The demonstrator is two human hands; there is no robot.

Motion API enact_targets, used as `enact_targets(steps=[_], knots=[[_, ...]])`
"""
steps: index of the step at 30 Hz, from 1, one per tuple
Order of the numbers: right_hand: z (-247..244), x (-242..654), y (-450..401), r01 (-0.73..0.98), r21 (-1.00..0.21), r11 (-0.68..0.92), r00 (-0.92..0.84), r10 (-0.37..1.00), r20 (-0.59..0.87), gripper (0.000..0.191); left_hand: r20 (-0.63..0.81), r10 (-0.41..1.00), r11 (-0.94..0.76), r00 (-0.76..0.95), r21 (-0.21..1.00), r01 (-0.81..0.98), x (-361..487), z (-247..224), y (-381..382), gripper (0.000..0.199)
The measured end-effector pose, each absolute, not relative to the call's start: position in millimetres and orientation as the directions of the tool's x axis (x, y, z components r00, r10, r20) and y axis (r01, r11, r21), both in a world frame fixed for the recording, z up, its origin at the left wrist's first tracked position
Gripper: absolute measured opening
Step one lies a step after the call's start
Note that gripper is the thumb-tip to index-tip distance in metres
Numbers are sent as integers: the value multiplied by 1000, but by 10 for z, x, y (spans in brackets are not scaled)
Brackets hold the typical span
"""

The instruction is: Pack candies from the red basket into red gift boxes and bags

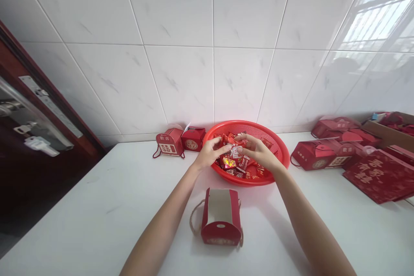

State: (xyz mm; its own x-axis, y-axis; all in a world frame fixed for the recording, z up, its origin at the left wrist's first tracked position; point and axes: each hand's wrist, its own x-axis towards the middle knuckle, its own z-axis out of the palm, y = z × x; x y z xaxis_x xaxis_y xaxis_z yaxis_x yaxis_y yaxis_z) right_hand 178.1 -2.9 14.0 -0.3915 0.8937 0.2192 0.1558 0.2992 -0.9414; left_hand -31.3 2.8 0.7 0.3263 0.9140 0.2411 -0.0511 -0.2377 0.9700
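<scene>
Both my hands are over a red plastic basket [284, 155] filled with wrapped candies [243, 164]. My left hand [205, 155] reaches in from the left, its thumb and fingers curled around a red-wrapped candy [227, 139]. My right hand [260, 154] comes from the right, thumb and fingers bent round a silvery-white wrapped candy [236, 152] between the two thumbs. Exactly which fingers touch which wrapper is hard to see. In front of the basket stands a small red gift box [221, 235] with a cord handle and its top open.
Against the tiled wall, left of the basket, stand two red gift boxes, one with a double-happiness print [168, 144] and one smaller [193, 139]. At right are more red boxes [318, 155], red bags [380, 174] and a cardboard carton [388, 136]. A dark door [19, 172] borders the white counter [129, 198].
</scene>
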Motion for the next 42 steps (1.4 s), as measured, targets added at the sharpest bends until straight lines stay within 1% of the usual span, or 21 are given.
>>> enact_targets(steps=[2, 6, 11, 14, 17, 20, 22, 25, 28, 33, 36, 38, 42], knots=[[125, 1774, -20, 178, -937, 301, -386, 897, 215, 43, 246, 925, -243, 289, 969, -46, -311, -16, 25, 48], [118, 1783, -11, 178, -956, 232, -401, 905, 144, 44, 261, 936, -266, 235, 964, -13, -303, -67, 28, 48], [165, 1804, -24, 43, -985, 168, -336, 931, 144, 44, 284, 925, -294, 253, 956, -1, -300, -95, 13, 51], [187, 1804, -41, 2, -988, 152, -370, 918, 141, 43, 283, 911, -306, 301, 952, 29, -295, -105, 11, 49], [189, 1790, -58, 75, -979, 190, -414, 899, 143, 40, 299, 906, -319, 299, 947, 22, -306, -109, 19, 43], [181, 1778, -67, 168, -959, 228, -349, 923, 159, 44, 272, 915, -280, 297, 960, -15, -335, -104, 26, 37], [171, 1779, -66, 172, -957, 234, -315, 934, 172, 47, 236, 917, -243, 322, 970, -17, -349, -97, 24, 33], [156, 1790, -59, 154, -961, 228, -311, 935, 172, 47, 205, 917, -220, 341, 975, 5, -344, -84, 13, 32], [152, 1800, -59, 117, -972, 202, -328, 932, 154, 45, 211, 919, -210, 334, 977, -38, -323, -79, 11, 35], [162, 1801, -68, 25, -980, 196, -377, 910, 172, 40, 232, 923, -220, 306, 973, -74, -327, -79, 23, 42], [151, 1805, -68, -27, -985, 172, -353, 920, 170, 41, 237, 923, -213, 303, 971, -112, -348, -64, 10, 46], [141, 1807, -68, -68, -985, 159, -319, 932, 173, 41, 229, 913, -198, 339, 972, -123, -353, -55, -4, 48], [131, 1799, -77, -131, -977, 166, -303, 932, 199, 39, 221, 896, -207, 384, 975, -77, -340, -66, -13, 55]])
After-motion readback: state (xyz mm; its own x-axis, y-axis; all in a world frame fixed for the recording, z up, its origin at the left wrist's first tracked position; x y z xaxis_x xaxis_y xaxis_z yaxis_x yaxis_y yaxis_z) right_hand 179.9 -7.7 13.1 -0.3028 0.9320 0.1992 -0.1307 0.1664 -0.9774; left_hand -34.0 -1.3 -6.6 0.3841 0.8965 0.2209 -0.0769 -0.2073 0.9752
